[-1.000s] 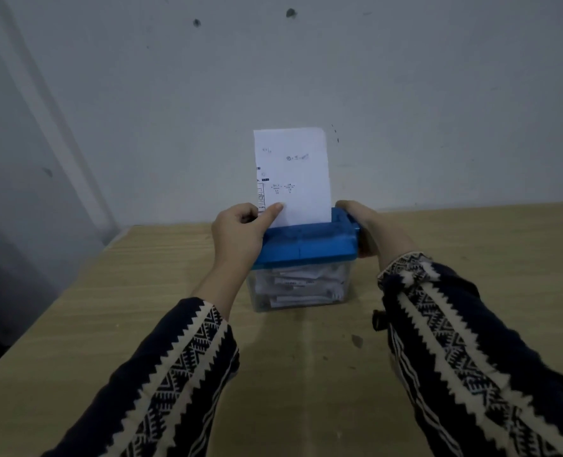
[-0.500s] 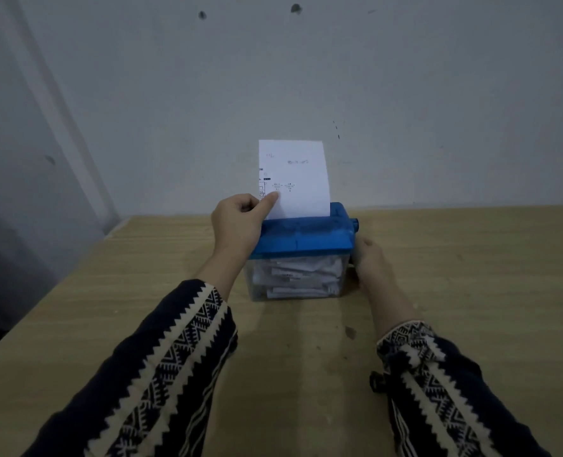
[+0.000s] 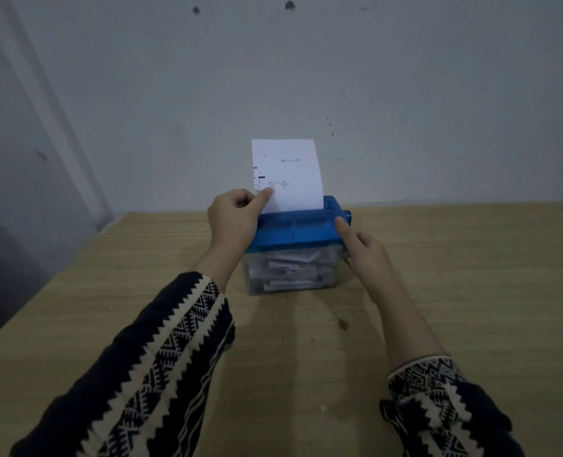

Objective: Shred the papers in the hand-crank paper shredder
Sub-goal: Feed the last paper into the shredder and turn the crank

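Observation:
A small hand-crank shredder with a blue top [image 3: 298, 227] and a clear bin [image 3: 290, 273] full of paper strips stands on the table. A white printed sheet [image 3: 290, 176] stands upright in its slot. My left hand [image 3: 235, 217] pinches the sheet's lower left edge, thumb on the front. At the shredder's right side is my right hand [image 3: 364, 252], fingers curled around the crank, which the hand hides. The crank's blue hub [image 3: 347, 216] shows just above the thumb.
The shredder sits near the far edge of a light wooden table [image 3: 471, 291], close to a grey wall [image 3: 306, 77]. The table's left edge [image 3: 42, 288] runs diagonally beside a dark gap. Both forearms wear dark patterned sleeves.
The sheet has sunk lower into the slot. My right hand went from the top of the shredder's right end down beside the bin, then a little back up; my left hand stayed on the sheet.

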{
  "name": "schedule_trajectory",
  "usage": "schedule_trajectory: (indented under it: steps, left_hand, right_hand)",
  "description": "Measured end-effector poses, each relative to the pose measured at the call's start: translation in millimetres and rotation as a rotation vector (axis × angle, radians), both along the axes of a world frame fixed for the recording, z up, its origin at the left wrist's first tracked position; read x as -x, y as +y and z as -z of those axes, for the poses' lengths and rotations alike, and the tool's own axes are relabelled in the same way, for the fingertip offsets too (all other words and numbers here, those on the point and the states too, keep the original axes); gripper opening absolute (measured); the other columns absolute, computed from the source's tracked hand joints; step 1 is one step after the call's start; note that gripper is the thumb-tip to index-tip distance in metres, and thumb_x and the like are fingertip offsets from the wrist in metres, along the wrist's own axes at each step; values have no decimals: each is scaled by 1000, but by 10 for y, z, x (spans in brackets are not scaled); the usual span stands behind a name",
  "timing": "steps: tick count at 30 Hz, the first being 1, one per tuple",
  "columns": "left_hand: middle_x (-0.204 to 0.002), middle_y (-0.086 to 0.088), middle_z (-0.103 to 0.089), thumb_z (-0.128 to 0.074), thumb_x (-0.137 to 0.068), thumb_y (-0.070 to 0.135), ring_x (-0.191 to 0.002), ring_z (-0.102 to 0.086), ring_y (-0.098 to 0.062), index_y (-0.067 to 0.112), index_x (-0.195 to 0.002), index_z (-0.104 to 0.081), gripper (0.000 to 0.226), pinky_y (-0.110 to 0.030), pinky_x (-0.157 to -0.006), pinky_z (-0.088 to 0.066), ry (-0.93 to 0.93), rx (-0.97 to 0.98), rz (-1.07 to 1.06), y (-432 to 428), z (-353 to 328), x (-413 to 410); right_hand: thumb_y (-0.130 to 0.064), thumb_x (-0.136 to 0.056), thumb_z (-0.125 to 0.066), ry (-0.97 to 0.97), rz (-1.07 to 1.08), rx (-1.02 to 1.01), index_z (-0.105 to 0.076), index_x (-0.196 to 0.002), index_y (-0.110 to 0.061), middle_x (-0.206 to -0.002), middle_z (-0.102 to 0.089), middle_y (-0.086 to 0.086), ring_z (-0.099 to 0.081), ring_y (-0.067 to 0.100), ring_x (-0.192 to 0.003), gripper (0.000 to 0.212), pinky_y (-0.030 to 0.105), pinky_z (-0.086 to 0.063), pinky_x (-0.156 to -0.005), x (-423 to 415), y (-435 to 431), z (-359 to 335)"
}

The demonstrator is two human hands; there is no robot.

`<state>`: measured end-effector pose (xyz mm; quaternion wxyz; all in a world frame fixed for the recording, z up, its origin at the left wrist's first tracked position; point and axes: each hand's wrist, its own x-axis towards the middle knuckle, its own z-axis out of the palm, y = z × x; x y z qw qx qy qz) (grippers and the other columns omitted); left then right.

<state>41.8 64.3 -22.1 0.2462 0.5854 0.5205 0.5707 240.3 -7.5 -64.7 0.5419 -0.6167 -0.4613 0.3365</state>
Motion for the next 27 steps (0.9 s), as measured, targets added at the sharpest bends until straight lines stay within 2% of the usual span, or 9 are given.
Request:
schedule_trajectory:
  steps: [6,8,10,12,14,17,21,25,27]
  left_hand:
    - [-46,11,-43,-77,-80,43,-50,-42,-6,9,-58,-56,46,-18,-56,-37,-3,8,24,-16,-14,19]
    - [-47,10,-44,-78,-80,43,-51,-43,-6,7,-59,-57,47,-19,-57,-37,10,1,34,-18,-5,29]
    - [-50,6,-45,-78,-79,44,-54,-43,-9,0,-62,-58,51,-22,-58,-39,12,-9,46,-16,-6,31]
    - [-53,2,-46,-79,-78,44,-55,-43,-12,-4,-65,-58,54,-24,-58,-40,11,-8,51,-22,-10,34]
    - [-53,0,-45,-79,-78,43,-55,-43,-13,-5,-65,-57,55,-25,-58,-40,-2,-5,53,-14,-10,32]
    - [-51,3,-45,-79,-79,42,-54,-43,-12,-1,-62,-58,51,-22,-57,-40,3,-6,27,-6,-12,19]
    - [-46,8,-44,-79,-79,42,-47,-40,-4,10,-55,-55,46,-14,-51,-35,11,-1,14,5,-7,13]
    - [-49,5,-47,-79,-79,42,-49,-42,-6,6,-60,-59,46,-12,-50,-37,4,4,21,10,-6,15]
    - [-49,6,-46,-79,-79,42,-50,-43,-6,7,-59,-58,45,-13,-51,-37,3,11,24,2,-10,13]
  right_hand:
    - [-76,-71,-62,-131,66,123,-65,-109,8,-95,-68,20,-55,20,-76,92,45,-52,-84,-86,-31,-198]
    - [-74,-78,-57,-300,76,178,-64,-87,7,-80,-63,17,-53,20,-68,82,41,-52,-71,-90,-31,-325]
    - [-70,-86,-51,-525,112,231,-48,-63,-7,-64,-50,5,-46,18,-57,67,30,-35,-51,-63,-35,-468]
    - [-69,-86,-51,-627,186,223,-46,-63,-12,-61,-47,1,-47,19,-56,62,28,-27,-49,-21,-47,-498]
    - [-63,-85,-60,-591,304,52,-56,-85,-15,-67,-54,-1,-53,19,-63,49,28,-30,-50,25,-100,-368]
    - [-41,-87,-70,-298,301,-323,-55,-111,-19,-72,-58,-9,-54,2,-61,36,18,-38,-52,93,-229,-79]
    - [-29,-93,-62,-183,117,-455,-58,-121,-29,-110,-65,-14,-62,0,-97,28,25,-54,-82,24,-266,238]
    - [-22,-100,-50,-303,125,-582,-59,-127,-16,-137,-49,-20,-35,4,-141,29,21,-33,-113,-54,-186,309]
    - [-23,-102,-44,-329,107,-581,-51,-135,-1,-138,-43,-26,-28,-16,-135,41,8,-26,-110,-50,-135,290]
